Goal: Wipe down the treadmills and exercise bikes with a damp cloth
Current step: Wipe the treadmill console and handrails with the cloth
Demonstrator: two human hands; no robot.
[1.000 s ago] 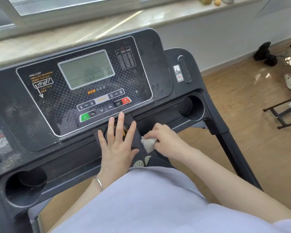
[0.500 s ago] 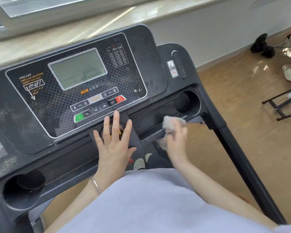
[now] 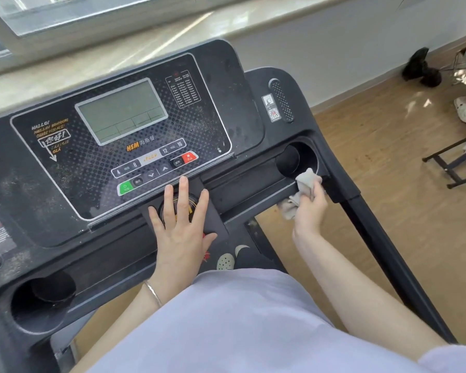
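Black plastic treadmill console [image 3: 234, 84], dusty, its grey rectangular display [image 3: 121, 111] near the top edge. My left hand [image 3: 180, 232] lies flat at the middle of the console's lower edge, fingers straight and spread over a round dial [image 3: 193, 208]. My right hand [image 3: 311, 208] curls its fingers round a crumpled pale grey cloth [image 3: 306, 181], which touches the lower rim of the round cup holder [image 3: 293, 160] at the console's right corner.

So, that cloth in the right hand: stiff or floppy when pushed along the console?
Probably floppy: the cloth bunches and hangs in folds from the right hand. Likely light, being thin and small. It may drag rather than slide on the dusty console.
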